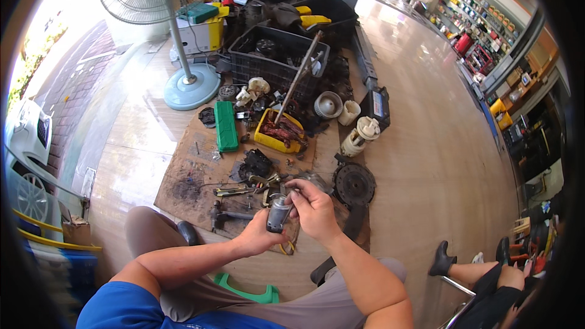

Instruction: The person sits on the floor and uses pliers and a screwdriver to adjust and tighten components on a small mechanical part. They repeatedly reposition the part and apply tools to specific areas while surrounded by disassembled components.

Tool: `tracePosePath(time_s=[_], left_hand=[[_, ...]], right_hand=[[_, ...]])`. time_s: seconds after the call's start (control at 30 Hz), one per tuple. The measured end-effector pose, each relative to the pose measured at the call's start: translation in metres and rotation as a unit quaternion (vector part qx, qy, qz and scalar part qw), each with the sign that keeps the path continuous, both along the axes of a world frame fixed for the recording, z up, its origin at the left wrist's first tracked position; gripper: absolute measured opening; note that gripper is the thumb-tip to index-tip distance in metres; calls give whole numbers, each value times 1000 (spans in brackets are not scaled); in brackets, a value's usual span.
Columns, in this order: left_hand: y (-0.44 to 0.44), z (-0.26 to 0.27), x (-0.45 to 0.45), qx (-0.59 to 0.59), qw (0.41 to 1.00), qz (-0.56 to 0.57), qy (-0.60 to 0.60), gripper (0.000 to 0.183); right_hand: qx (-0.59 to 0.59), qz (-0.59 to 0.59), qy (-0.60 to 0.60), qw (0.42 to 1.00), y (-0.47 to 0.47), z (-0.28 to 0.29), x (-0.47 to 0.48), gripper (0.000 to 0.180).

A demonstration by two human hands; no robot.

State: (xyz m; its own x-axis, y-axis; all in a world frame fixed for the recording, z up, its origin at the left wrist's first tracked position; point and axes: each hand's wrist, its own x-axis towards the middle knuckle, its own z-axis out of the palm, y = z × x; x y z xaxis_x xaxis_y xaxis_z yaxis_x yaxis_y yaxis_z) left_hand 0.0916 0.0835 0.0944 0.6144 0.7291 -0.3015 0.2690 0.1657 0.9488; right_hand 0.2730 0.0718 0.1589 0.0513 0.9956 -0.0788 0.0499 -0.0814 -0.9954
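My left hand [260, 237] is closed around a small grey cylindrical electric motor [278, 214], held above the cardboard. Beside the motor's upper end is my right hand [313, 210], thumb and fingers bent together around something thin and dark. The fingers partly hide that piece, and I cannot tell what it is. Below lie a hammer [233, 214], a utility knife [234, 191] and pliers [269, 180]. Just past these tools sits a broken black part [257, 162]. To the right of my right hand rests a dark round clutch disc [354, 184].
A yellow tub [274, 142] holds reddish windings and a leaning rod [299, 75]. Around it are a green case [226, 126], a fuel pump module [360, 137] and a black crate [274, 71]. A standing fan [189, 87] is at left; a seated person's legs [475, 274] show at right.
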Motion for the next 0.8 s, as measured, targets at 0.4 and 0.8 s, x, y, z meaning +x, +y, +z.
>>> tracePosePath(time_s=[0.4,0.8], left_hand=[[-8,0,4,-73,996,53,21,56],[-7,-11,-1,-94,995,46,3,56]], right_hand=[[59,-35,-44,997,1,-2,-2,24],[63,-46,-2,997,1,-2,-5,17]])
